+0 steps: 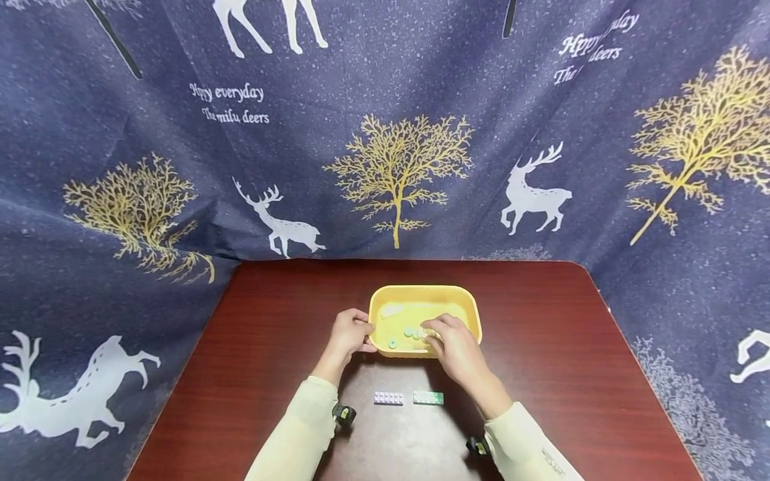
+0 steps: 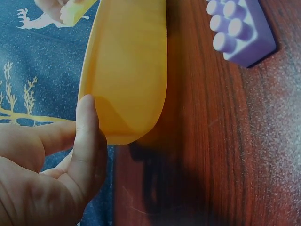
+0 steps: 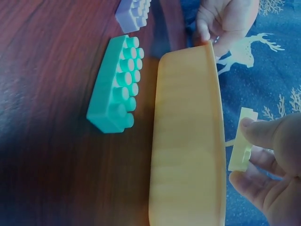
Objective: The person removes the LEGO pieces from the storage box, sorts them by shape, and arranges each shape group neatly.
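Red-brown table [image 1: 541, 374], blue deer-print cloth [image 1: 421, 87], yellow bin [image 1: 424, 296]

A dark reddish-brown tabletop [image 1: 541, 347] with streaky wood grain is stretching out flat, its far right corner curving round and its near middle part catching a pale glare. Toward the far side, a yellow, open-topped, rounded-rectangular basin [image 1: 424, 292] is standing on it, its long sides running left to right. Nearer than the basin, a purple oblong studded toy brick [image 1: 388, 398] is lying on the left, and a green oblong studded toy brick [image 1: 428, 398] is lying on the right. The two are sitting end to end, slightly apart, studs facing up
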Demonstrator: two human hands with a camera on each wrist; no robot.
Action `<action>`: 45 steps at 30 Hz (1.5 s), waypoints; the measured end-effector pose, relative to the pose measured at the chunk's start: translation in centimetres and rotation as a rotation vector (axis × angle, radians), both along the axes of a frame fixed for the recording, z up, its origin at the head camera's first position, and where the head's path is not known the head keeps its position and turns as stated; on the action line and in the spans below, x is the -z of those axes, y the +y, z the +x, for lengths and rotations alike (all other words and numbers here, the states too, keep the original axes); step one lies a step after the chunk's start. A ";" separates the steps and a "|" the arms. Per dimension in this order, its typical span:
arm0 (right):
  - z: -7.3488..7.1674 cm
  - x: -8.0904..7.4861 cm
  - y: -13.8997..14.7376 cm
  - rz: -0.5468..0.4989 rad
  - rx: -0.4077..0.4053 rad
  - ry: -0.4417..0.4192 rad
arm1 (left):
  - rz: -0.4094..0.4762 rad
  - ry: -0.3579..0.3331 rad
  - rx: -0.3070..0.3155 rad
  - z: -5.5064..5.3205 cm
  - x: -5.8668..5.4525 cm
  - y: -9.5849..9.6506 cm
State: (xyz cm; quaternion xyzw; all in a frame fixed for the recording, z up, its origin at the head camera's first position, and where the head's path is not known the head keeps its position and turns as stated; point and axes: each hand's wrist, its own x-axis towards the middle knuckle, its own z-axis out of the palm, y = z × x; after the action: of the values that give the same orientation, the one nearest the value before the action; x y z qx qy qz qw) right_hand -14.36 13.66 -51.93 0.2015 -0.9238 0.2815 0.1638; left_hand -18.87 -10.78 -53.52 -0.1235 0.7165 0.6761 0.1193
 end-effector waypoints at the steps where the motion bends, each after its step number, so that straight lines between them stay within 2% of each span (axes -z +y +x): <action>1: 0.1 0.0 0.1 0.003 0.005 0.001 | 0.001 -0.002 -0.002 0.0 0.0 0.0; 12: 1.8 -0.1 1.5 0.006 0.029 0.003 | -0.001 0.001 -0.001 -0.1 0.2 0.0; 24: 3.3 -0.4 2.2 0.027 0.041 0.035 | 0.000 0.005 -0.002 0.0 -0.5 0.2; 35: 5.0 1.0 3.1 0.044 0.063 0.058 | -0.016 -0.012 -0.009 0.2 -0.3 0.2; 42: 5.8 1.4 3.6 0.017 0.068 0.123 | -0.019 -0.014 -0.004 0.3 -0.3 0.2; 45: 6.2 1.6 3.9 0.030 0.080 0.124 | -0.019 -0.008 -0.006 0.2 -0.2 0.2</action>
State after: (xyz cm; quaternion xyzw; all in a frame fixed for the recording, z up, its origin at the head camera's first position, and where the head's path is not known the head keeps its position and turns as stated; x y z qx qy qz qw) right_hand -8.18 17.58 -53.49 0.1838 -0.9233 0.2479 0.2287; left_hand -18.67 -10.63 -53.35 -0.1295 0.7222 0.6689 0.1191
